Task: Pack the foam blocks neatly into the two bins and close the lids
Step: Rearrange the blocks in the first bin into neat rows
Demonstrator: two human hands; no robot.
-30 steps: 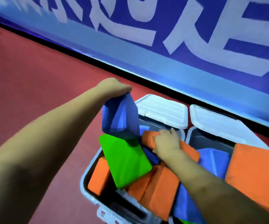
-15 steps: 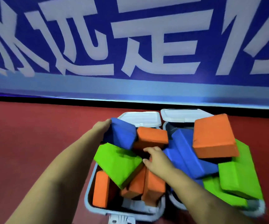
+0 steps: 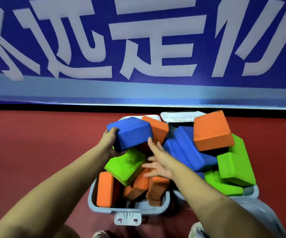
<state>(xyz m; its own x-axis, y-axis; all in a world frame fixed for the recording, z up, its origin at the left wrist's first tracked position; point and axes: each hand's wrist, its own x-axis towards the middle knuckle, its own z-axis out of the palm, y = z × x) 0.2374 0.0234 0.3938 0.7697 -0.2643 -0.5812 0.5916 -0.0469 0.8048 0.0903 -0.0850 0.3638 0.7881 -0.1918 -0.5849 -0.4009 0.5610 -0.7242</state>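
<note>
Two grey bins stand side by side on the red floor, the left bin [image 3: 130, 209] and the right bin [image 3: 252, 191], both heaped with foam blocks. My left hand [image 3: 108, 143] grips a blue block [image 3: 132, 135] from its left end, above the left bin. My right hand [image 3: 159, 162] hovers over the same bin with fingers spread, its fingertips touching the blue block's right edge. Under them lie a green block [image 3: 126, 166] and several orange blocks [image 3: 104, 191]. An orange block [image 3: 211, 133] tops the right bin's pile. The white lids [image 3: 175, 115] stand open behind.
A blue banner wall [image 3: 138, 48] with white characters runs along the back of the red floor [image 3: 35, 152]. A latch [image 3: 127, 219] hangs at the left bin's front. Blue blocks [image 3: 187, 152] and green blocks [image 3: 236, 165] overfill the right bin. My shoes show at the bottom edge.
The view has swung to face the bins squarely. My left hand has lowered and turned the blue block flat over the left bin. My right hand has lifted off the orange block and spread open.
</note>
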